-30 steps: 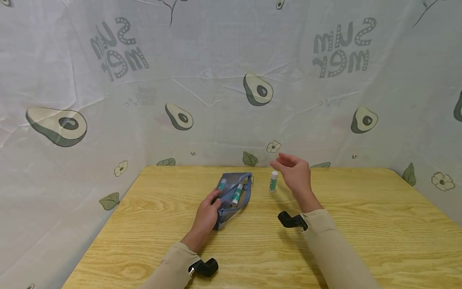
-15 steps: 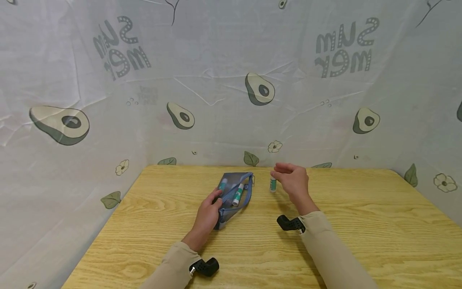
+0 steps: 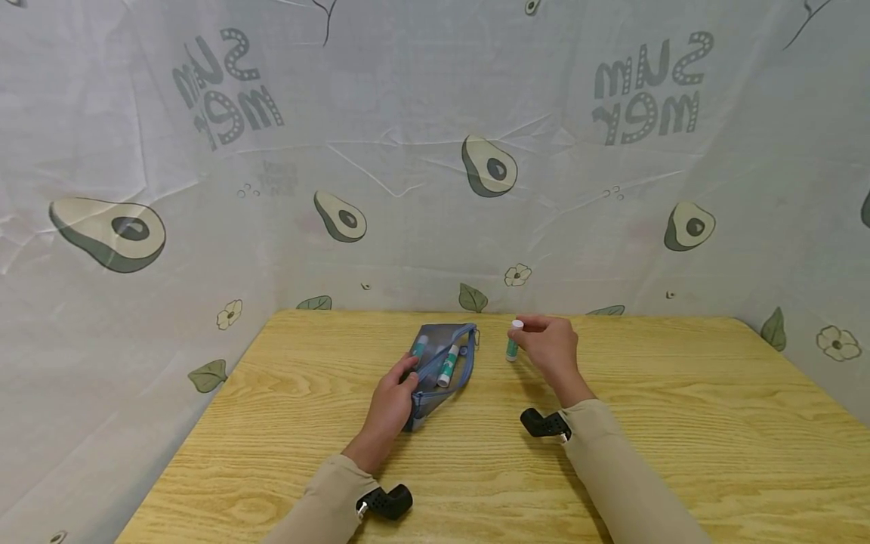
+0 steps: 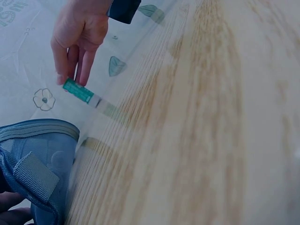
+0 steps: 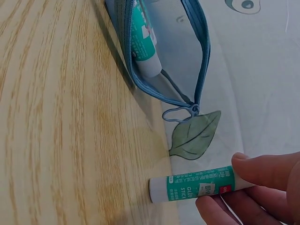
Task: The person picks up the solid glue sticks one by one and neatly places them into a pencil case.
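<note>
Between the thumb and fingers of my right hand (image 3: 549,349) is a green-and-white glue stick (image 5: 199,183), pinched near its white cap. It stands nearly upright at the table, right of the pouch. My left hand (image 3: 390,397) grips the near left side of a see-through blue zip pouch (image 3: 427,408), whose zipped mouth gapes open to the right. A second glue stick (image 3: 448,367) lies in that mouth, and another glue stick (image 3: 419,349) shows through the pouch's mesh. In the left wrist view, only some fingertips (image 4: 14,216) of my left hand show behind the pouch.
The wood-grain table (image 3: 652,423) reaches back to a pale curtain (image 3: 421,211) printed with avocados, leaves and flowers. A zipper pull (image 5: 180,114) hangs at the pouch's far corner. Black wrist mounts (image 3: 544,423) stick out from both sleeves.
My right hand has come down from above the standing glue stick and now pinches it; the stick has tipped slightly. My left hand and the pouch stay in place.
</note>
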### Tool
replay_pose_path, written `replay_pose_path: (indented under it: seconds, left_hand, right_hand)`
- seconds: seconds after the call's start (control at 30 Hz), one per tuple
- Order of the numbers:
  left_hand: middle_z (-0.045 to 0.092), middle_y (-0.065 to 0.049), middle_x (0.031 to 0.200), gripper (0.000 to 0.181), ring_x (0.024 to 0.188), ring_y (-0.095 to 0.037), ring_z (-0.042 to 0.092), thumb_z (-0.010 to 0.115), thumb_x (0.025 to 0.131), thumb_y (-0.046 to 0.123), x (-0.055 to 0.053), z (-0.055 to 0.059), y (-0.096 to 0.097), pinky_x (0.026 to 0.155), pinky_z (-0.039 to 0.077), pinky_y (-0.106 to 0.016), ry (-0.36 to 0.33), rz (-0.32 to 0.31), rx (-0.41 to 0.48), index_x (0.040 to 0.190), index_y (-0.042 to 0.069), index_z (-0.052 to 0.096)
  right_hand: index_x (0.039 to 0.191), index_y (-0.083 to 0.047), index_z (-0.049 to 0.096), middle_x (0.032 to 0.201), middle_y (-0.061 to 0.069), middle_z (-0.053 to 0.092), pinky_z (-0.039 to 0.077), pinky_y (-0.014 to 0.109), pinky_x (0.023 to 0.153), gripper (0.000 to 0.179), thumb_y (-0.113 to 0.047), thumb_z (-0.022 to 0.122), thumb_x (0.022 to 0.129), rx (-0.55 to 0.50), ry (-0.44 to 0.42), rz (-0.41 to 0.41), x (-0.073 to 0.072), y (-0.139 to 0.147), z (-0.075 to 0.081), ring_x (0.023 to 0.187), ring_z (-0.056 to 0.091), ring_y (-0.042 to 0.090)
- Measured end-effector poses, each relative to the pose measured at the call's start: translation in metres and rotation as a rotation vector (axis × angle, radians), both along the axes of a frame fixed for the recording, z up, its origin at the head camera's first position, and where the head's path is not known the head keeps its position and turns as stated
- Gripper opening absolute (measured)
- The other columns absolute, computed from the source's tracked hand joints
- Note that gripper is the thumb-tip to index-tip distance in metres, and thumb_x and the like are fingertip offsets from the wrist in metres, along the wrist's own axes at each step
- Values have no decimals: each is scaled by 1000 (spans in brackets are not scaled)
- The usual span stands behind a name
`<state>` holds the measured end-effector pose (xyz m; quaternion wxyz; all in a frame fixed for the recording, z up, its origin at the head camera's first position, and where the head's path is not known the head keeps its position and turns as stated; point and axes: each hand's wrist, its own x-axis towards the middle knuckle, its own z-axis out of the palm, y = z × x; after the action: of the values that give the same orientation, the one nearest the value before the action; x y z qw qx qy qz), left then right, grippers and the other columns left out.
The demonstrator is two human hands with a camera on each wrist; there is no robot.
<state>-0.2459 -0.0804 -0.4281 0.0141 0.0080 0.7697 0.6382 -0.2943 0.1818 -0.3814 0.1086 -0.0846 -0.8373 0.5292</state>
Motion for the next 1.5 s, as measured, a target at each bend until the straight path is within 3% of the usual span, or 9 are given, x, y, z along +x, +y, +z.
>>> replay_pose_path:
  seconds: [0.53, 0.87, 1.03, 1.23, 1.37, 1.5]
  left_hand:
    - [32, -13, 175, 47, 164, -41, 22, 44, 112, 17, 1, 0, 0, 130, 25, -62, -7, 9, 0, 156, 4, 52]
    - [31, -13, 175, 47, 164, -41, 23, 44, 112, 17, 0, -2, -1, 130, 26, -62, -8, -5, -3, 157, 6, 51]
    - [33, -13, 174, 46, 163, -41, 24, 44, 112, 17, 1, -1, 0, 130, 26, -62, -2, 8, -14, 156, 5, 52]
    - [32, -13, 175, 47, 164, -41, 23, 44, 112, 16, 1, 1, 1, 130, 26, -62, 1, 3, -12, 157, 4, 51]
    - [32, -13, 175, 47, 164, -41, 23, 44, 112, 16, 0, 0, 1, 130, 25, -62, 5, 6, -16, 157, 4, 51]
    - [33, -14, 174, 47, 164, -41, 23, 44, 112, 16, -1, -1, 1, 130, 25, -63, 11, 10, -21, 156, 3, 52]
  right_hand:
    - [131, 0, 74, 128, 23, 73, 64, 40, 95, 36, -17, 74, 99, -38, 51, -14, 0, -1, 1, 116, 72, 35]
    - [135, 6, 67, 119, 16, 67, 63, 33, 94, 40, -6, 75, 98, -326, 49, -2, -5, -7, 0, 86, 72, 4]
    - [136, 11, 63, 115, 12, 65, 64, 22, 85, 42, -1, 74, 97, -458, 52, 16, -5, -13, -1, 85, 73, 4]
    - [136, 15, 57, 122, 15, 59, 63, 22, 86, 39, 3, 67, 100, -644, 16, 57, -4, -22, -3, 85, 76, 5]
    - [132, 13, 58, 117, 13, 59, 63, 23, 87, 34, 5, 66, 100, -741, -29, 39, -4, -29, -7, 84, 77, 7]
    - [128, 12, 59, 112, 12, 61, 64, 24, 87, 33, 8, 68, 97, -758, -18, -4, -4, -36, -12, 84, 76, 7]
